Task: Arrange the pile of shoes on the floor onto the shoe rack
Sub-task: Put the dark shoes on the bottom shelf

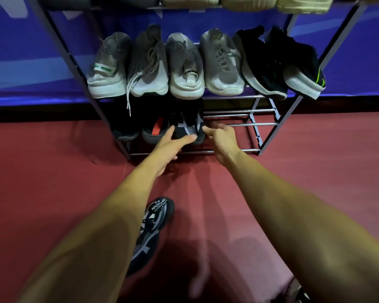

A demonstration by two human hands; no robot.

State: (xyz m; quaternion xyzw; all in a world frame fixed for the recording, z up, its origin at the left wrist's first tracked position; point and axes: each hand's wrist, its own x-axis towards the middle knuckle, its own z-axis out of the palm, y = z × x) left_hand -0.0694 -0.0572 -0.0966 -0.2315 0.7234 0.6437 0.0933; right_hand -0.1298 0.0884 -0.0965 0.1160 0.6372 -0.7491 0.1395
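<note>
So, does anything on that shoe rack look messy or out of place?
The two black shoes at the right end of the middle shelf lie tipped over, soles showing. A white lace dangles from a grey sneaker over the shelf below. One black patterned sneaker lies on the floor.
</note>
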